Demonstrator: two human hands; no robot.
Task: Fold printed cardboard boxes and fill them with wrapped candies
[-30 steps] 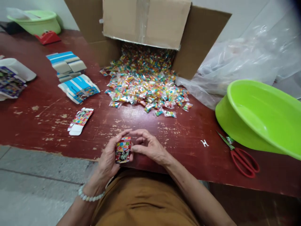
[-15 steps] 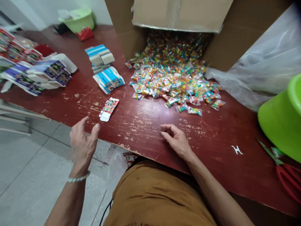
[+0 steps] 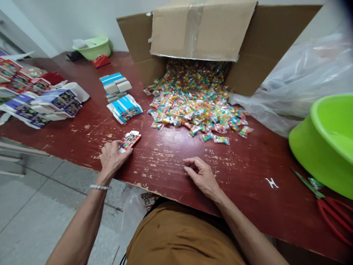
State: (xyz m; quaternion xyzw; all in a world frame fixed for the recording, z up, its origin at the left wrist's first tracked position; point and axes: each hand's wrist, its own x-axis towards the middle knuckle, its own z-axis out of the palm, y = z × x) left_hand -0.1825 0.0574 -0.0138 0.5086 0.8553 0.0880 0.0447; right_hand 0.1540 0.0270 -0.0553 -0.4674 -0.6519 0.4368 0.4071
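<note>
My left hand (image 3: 112, 156) is at a small red printed candy carton (image 3: 130, 140), thumb on its near side and fingertips on its left end. The carton lies on the red table, with a white flap standing out at its far end. My right hand (image 3: 202, 176) rests on the table to the right, fingers loosely curled and a gap between thumb and forefinger, with nothing visible in it. Beyond the hands spreads a heap of clear-wrapped colourful candy packets (image 3: 187, 106), the nearest ones a little way past my right hand.
A big cardboard box (image 3: 176, 36) lies behind the candy. Blue cartons (image 3: 125, 108) and purple cartons (image 3: 59, 103) are stacked leftward. At the right are a green basin (image 3: 306, 132), red-handled scissors (image 3: 327, 206) and a white paper scrap (image 3: 272, 183). The table's front edge (image 3: 154, 191) runs close by.
My left hand has moved forward and right from the table edge onto the small carton and closed on it. My right hand stays nearly still. The view has tilted up slightly.
</note>
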